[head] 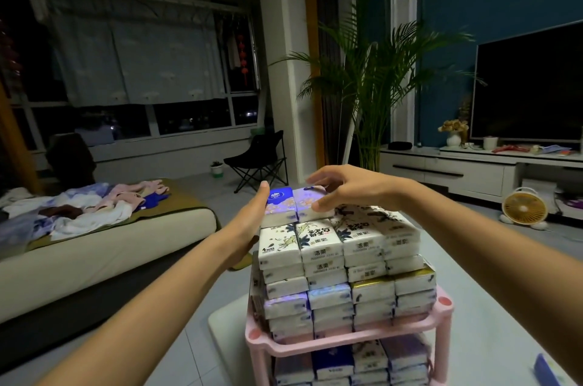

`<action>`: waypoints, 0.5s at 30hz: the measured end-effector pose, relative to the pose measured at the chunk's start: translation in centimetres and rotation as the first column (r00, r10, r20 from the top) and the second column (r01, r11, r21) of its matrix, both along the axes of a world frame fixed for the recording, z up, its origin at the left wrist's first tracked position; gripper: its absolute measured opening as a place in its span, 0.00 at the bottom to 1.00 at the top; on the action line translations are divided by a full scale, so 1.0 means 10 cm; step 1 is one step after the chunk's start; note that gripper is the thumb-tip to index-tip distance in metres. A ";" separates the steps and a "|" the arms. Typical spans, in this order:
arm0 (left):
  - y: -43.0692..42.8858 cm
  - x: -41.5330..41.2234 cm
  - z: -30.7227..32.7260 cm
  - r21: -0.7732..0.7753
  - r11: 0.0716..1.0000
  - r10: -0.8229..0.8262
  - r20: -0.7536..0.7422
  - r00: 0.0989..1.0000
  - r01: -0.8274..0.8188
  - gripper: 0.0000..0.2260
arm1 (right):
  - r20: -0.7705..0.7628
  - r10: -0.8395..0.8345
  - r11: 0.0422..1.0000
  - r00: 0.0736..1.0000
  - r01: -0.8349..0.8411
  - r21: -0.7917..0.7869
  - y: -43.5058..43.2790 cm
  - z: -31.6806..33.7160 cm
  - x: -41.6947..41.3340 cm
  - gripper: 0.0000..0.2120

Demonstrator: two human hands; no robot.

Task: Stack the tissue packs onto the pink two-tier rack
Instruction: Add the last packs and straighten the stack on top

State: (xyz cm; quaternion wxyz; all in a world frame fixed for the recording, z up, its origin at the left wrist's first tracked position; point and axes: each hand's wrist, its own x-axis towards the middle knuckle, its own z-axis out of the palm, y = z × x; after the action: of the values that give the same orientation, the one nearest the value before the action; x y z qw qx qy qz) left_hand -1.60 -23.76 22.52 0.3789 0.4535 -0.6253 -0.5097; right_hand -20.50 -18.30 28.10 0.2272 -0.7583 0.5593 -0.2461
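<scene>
Packs [320,243] w/ "洁柔" on rack [315,344]

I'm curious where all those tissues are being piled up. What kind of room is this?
Most likely a home living room: a big television on a low white TV cabinet, a sofa strewn with clothes, and a tall indoor palm.

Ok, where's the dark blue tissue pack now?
Head view: the dark blue tissue pack lies atop the stack, far left corner, between the left hand pressing its side and the lilac pack the right hand grips.
</scene>
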 end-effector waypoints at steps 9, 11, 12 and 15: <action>0.13 -0.02 0.09 0.004 1.000 -0.025 -0.070 0.997 0.026 0.30 | 0.069 -0.008 0.999 0.998 0.011 -0.045 0.07 -0.03 -0.06 0.27; 0.21 -0.05 0.16 -0.099 0.987 0.114 -0.087 0.990 -0.123 0.22 | 0.143 -0.042 0.996 0.989 0.052 -0.067 0.13 -0.04 -0.11 0.28; 0.28 -0.07 0.21 -0.186 0.962 0.186 -0.084 0.979 -0.198 0.18 | 0.169 -0.053 0.995 0.984 0.067 -0.078 0.18 -0.04 -0.13 0.28; 0.47 -0.13 0.37 -0.429 0.855 0.292 -0.065 0.954 -0.291 0.14 | 0.199 -0.074 0.990 0.977 0.097 -0.106 0.36 -0.03 -0.24 0.23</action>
State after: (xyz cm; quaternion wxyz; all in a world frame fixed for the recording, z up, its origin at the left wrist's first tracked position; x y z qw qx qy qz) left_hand -2.95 -19.04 26.18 0.5421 0.4476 -0.6475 -0.2942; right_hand -22.93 -14.73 27.76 0.2261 -0.7175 0.5515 -0.3603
